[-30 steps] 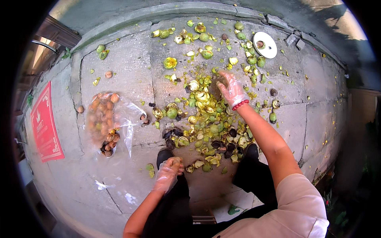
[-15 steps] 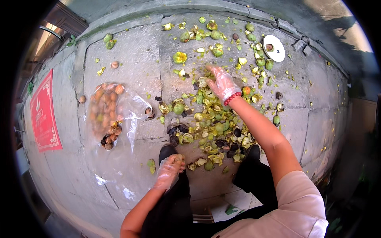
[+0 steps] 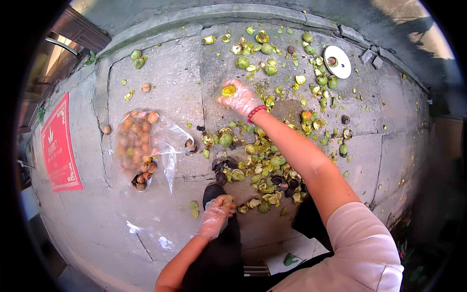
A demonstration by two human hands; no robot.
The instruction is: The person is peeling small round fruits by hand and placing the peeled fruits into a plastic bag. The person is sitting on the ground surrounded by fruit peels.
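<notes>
My right hand (image 3: 241, 100), in a thin clear plastic glove with a red bead bracelet at the wrist, reaches out over the paving. Its fingers are curled round a walnut in a broken yellow husk (image 3: 228, 91). My left hand (image 3: 217, 214), also gloved, rests near my shoe with fingers closed; what they hold, if anything, is hidden. Between my feet and the right forearm spreads a heap of green and blackened walnut husks (image 3: 270, 170). To the left lies a clear plastic bag (image 3: 168, 138) with many brown shelled walnuts (image 3: 138, 134) in it.
Green walnuts (image 3: 266, 48) and husk pieces are scattered at the far side. A white round lid-like disc (image 3: 343, 61) lies at far right with a walnut on it. A red printed sheet (image 3: 61, 146) lies at left. A raised kerb (image 3: 243, 10) runs along the back.
My right hand has moved left from above the husk heap and taken hold of the yellow-husked walnut that lay on the paving. My left hand stays closed near the shoe.
</notes>
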